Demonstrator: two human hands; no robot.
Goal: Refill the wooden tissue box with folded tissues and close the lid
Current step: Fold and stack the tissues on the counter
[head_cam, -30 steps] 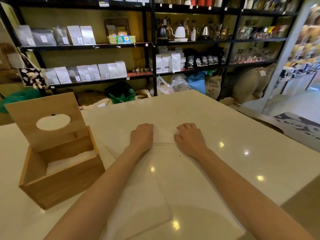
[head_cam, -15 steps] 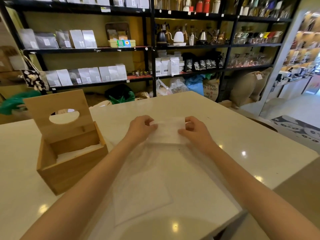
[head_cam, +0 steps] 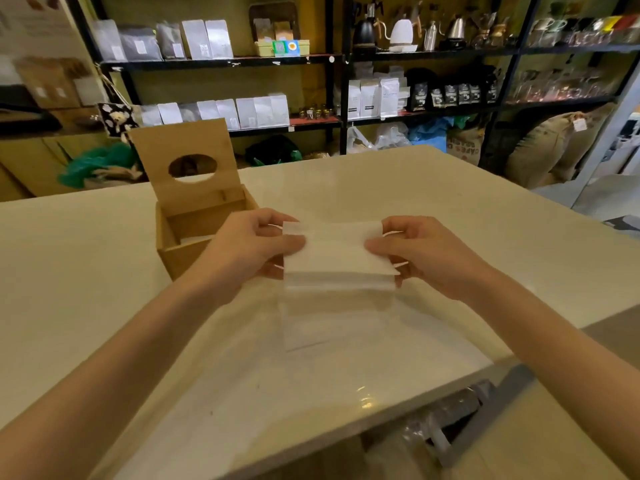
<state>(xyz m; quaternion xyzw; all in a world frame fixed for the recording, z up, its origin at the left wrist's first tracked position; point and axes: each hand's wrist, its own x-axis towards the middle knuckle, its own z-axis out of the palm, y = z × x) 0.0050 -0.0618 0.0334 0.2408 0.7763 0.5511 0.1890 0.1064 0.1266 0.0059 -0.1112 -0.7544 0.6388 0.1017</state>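
Both hands, left hand (head_cam: 252,252) and right hand (head_cam: 426,254), pinch a folded white tissue (head_cam: 337,258) just right of the open light-wood tissue box (head_cam: 194,233), whose holed lid (head_cam: 188,161) stands upright, so loading and closing remain.

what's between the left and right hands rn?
Head view: the folded tissue spans the gap, left hand pinching one end, right hand the other. Nothing else there.

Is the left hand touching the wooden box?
Cannot tell. In the head view the left hand, pinching the tissue, overlaps the wooden box; no gap or contact shows.
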